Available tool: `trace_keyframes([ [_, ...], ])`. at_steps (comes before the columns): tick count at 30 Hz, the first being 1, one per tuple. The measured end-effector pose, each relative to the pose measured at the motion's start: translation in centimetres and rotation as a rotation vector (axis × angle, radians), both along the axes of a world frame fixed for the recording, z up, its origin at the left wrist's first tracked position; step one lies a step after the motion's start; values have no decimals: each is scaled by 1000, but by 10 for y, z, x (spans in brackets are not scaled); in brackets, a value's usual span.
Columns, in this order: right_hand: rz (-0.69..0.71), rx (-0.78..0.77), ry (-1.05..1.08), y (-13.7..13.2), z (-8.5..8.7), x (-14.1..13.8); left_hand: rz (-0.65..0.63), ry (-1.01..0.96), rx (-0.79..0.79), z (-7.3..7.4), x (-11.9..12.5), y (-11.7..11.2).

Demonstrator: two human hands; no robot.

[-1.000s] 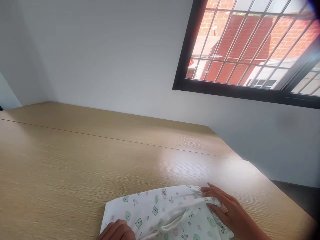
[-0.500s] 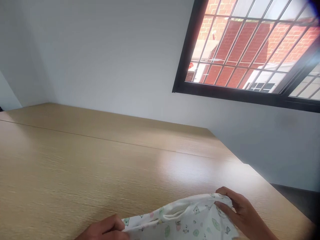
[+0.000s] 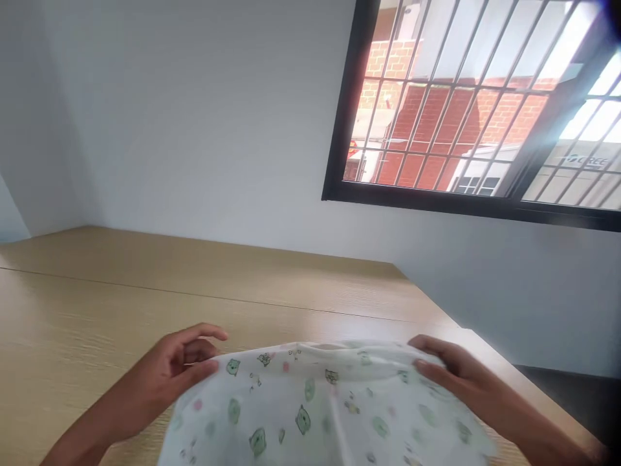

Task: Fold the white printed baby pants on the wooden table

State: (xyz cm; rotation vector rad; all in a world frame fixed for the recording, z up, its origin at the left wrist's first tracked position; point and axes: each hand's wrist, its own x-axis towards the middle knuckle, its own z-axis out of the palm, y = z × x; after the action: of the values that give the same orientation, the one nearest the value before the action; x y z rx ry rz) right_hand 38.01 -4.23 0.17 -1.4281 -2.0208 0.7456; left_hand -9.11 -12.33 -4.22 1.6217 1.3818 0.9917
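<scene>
A soft white cloth (image 3: 310, 401) printed with small green animal faces, leaves and pink spots spreads across the bottom middle of the head view. Its lower part runs out of the frame, so its full shape is hidden. My left hand (image 3: 179, 362) is at its upper left corner, thumb against the edge and the index finger lifted away from it. At the upper right corner my right hand (image 3: 451, 366) pinches the cloth between thumb and fingers. The top edge stretches between both hands, slightly bunched towards the right.
A light wood-grain table (image 3: 121, 304) with a thin seam extends to a pale wall (image 3: 204, 129). Its right edge slants down towards the lower right. A dark-framed, barred window (image 3: 436, 116) is at the upper right, with brick outside.
My left hand has moved up and to the left, and the cloth is spread wider with more of its printed face showing. My right hand has risen slightly. The view has tilted up.
</scene>
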Motion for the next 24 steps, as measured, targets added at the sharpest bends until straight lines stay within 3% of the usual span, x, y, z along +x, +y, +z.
trace_keyframes([
  [2, 47, -102, -113, 14, -26, -1, -75, 66, -94, -20, 0, 24],
  [4, -107, -108, -269, 25, -53, 2, -4, 220, -129, -43, 6, 38],
  [7, -222, 84, -365, 25, -73, -3, -21, 417, 2, -66, 27, 41],
  [9, -157, 175, -328, 14, -72, -21, -116, 522, 100, -71, 52, 38],
  [13, 70, 285, -288, -16, -67, -85, -376, 732, 200, -72, 122, 40],
  [17, 288, 147, -386, -31, -81, -128, -458, 822, 392, -83, 178, 47],
  [20, 332, 90, -433, -31, -94, -122, -443, 831, 566, -98, 178, 50],
  [24, 261, 96, -546, -26, -104, -84, -364, 880, 747, -112, 141, 50],
])
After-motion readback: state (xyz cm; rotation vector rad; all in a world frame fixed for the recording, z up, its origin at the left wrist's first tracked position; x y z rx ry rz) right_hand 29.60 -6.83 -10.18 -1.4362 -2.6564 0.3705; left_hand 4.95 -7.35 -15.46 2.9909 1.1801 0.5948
